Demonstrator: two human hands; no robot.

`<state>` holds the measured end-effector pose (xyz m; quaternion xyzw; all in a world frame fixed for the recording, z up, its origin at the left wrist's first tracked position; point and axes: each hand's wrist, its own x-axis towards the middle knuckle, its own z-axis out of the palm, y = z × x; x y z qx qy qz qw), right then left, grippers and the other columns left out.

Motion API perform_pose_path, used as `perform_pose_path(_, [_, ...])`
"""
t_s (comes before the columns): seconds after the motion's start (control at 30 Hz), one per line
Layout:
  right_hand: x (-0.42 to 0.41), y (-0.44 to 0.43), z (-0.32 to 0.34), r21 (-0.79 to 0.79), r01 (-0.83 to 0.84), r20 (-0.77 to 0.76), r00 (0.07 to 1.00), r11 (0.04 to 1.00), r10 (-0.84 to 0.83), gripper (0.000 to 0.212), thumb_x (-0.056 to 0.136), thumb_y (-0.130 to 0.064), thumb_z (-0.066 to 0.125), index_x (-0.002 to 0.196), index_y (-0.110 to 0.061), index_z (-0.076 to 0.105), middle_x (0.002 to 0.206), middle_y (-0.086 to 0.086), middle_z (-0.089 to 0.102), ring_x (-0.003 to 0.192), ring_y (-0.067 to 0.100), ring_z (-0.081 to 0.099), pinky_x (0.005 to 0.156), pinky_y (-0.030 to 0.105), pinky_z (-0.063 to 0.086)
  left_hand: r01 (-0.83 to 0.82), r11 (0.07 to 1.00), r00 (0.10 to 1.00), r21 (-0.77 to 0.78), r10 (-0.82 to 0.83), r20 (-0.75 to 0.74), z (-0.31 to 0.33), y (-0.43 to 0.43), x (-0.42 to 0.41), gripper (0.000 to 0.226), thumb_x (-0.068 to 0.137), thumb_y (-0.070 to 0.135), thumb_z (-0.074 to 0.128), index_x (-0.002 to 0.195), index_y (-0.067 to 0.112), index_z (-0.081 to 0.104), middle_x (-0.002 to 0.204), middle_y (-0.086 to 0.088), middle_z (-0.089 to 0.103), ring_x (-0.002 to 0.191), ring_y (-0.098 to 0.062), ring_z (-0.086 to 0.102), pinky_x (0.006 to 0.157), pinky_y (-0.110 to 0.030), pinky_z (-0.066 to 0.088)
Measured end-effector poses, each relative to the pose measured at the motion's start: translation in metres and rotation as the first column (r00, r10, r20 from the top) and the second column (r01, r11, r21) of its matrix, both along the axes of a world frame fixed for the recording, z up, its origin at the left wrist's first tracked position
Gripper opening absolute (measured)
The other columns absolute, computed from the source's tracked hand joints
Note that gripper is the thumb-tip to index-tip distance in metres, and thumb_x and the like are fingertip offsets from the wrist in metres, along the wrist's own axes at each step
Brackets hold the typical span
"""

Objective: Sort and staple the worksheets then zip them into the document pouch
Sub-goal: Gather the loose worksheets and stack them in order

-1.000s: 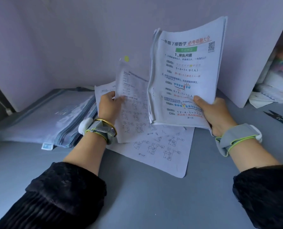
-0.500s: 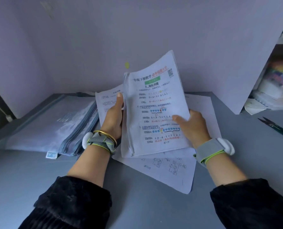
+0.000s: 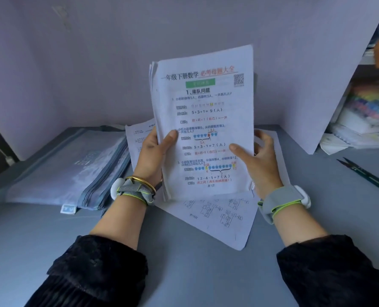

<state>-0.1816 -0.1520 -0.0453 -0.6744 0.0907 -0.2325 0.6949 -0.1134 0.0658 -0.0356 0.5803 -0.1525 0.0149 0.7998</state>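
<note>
A thick stack of printed maths worksheets (image 3: pixel 206 120) stands upright in front of me, its bottom edge near the desk. My left hand (image 3: pixel 153 151) grips its left edge, thumb across the front page. My right hand (image 3: pixel 257 156) holds the right edge, thumb on the front and fingers behind. Loose worksheets (image 3: pixel 217 218) lie flat on the desk under the stack, another sheet (image 3: pixel 137 138) behind my left hand. The blue-grey zip document pouch (image 3: pixel 69 171) lies flat at the left, apart from both hands.
The grey desk (image 3: pixel 195 273) runs to purple walls behind and to the right. Small dark snips (image 3: pixel 363 172) lie at the right. Books and papers (image 3: pixel 361 125) are piled on a shelf at the far right.
The stack moved from my right side to the centre and stood more upright. My left hand let go of the separate sheets and took the stack's left edge.
</note>
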Motion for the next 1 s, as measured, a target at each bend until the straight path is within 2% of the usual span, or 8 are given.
perform_pose_path(0.1, [-0.001,-0.005,0.012,0.028,-0.079,0.036,0.996,0.997,0.078,0.063,0.076,-0.019,0.08,0.131,-0.02,0.05,0.104,-0.008,0.075,0.095,0.013,0.072,0.083,0.037,0.058,-0.004,1.0,0.999,-0.011,0.005,0.051,0.009,-0.001,0.0,0.031,0.094,0.012,0.058,0.124,0.004,0.057,0.113,-0.014,0.07,0.096,-0.028,0.07,0.084,-0.042,0.057])
perform_pose_path(0.17, [-0.001,-0.006,0.022,-0.006,-0.074,0.085,0.994,0.997,0.074,0.039,0.076,-0.015,0.079,0.113,-0.014,0.065,0.102,0.0,0.076,0.095,0.021,0.073,0.086,0.046,0.058,-0.014,1.0,0.996,-0.003,0.014,0.09,0.019,-0.002,0.0,0.024,0.094,0.013,0.059,0.118,0.01,0.06,0.112,-0.011,0.071,0.097,-0.027,0.07,0.086,-0.043,0.056])
perform_pose_path(0.27, [-0.004,-0.008,0.039,-0.009,-0.014,0.18,0.984,1.0,0.016,0.02,0.077,-0.015,0.078,0.094,-0.018,0.069,0.096,0.004,0.076,0.09,0.026,0.073,0.083,0.048,0.059,-0.015,1.0,0.989,0.01,0.013,0.148,0.04,-0.006,-0.005,0.021,0.094,0.014,0.059,0.115,0.01,0.061,0.107,-0.007,0.072,0.094,-0.023,0.07,0.081,-0.038,0.057])
perform_pose_path(0.4, [-0.016,-0.012,0.048,0.009,-0.104,0.172,0.98,0.995,0.101,0.027,0.076,-0.017,0.079,0.102,-0.017,0.07,0.103,0.004,0.076,0.095,0.023,0.073,0.083,0.044,0.058,0.043,0.999,0.99,0.011,-0.044,0.136,0.052,-0.013,-0.013,0.018,0.095,0.015,0.057,0.113,0.013,0.063,0.107,-0.005,0.073,0.095,-0.022,0.07,0.081,-0.035,0.057])
perform_pose_path(0.57, [-0.029,-0.007,0.024,-0.037,-0.144,-0.02,0.989,0.989,0.144,0.025,0.076,-0.013,0.079,0.099,-0.02,0.071,0.102,-0.001,0.075,0.095,0.019,0.072,0.092,0.046,0.055,0.025,0.968,0.999,0.251,-0.033,0.027,0.026,-0.021,-0.023,0.02,0.093,0.023,0.061,0.106,0.01,0.067,0.1,-0.006,0.073,0.09,-0.022,0.07,0.083,-0.039,0.055])
perform_pose_path(0.77, [-0.035,-0.007,0.025,0.08,-0.215,0.024,0.977,0.973,0.213,0.042,0.075,-0.016,0.08,0.115,-0.018,0.067,0.112,0.001,0.074,0.102,0.021,0.071,0.087,0.039,0.056,0.09,0.986,0.996,0.142,-0.087,-0.031,0.022,-0.008,-0.025,0.02,0.091,0.018,0.064,0.11,0.013,0.067,0.102,-0.002,0.075,0.09,-0.017,0.072,0.079,-0.032,0.059])
perform_pose_path(0.9, [-0.033,-0.003,0.023,-0.011,-0.16,-0.085,0.984,0.987,0.158,0.029,0.073,-0.018,0.082,0.099,-0.022,0.071,0.103,-0.002,0.076,0.096,0.02,0.072,0.086,0.038,0.057,0.007,0.953,0.999,0.303,0.009,-0.05,0.017,-0.001,-0.022,0.038,0.078,0.024,0.078,0.113,0.012,0.067,0.106,-0.002,0.075,0.097,-0.02,0.071,0.086,-0.036,0.058])
perform_pose_path(1.0, [-0.032,0.002,0.019,-0.022,-0.165,-0.102,0.982,0.986,0.162,0.028,0.074,-0.021,0.082,0.1,-0.022,0.072,0.103,-0.002,0.075,0.095,0.019,0.072,0.086,0.037,0.056,0.028,0.915,0.994,0.402,0.016,-0.105,0.014,-0.003,-0.022,0.04,0.076,0.035,0.078,0.108,0.013,0.069,0.104,0.001,0.074,0.097,-0.018,0.069,0.086,-0.036,0.056])
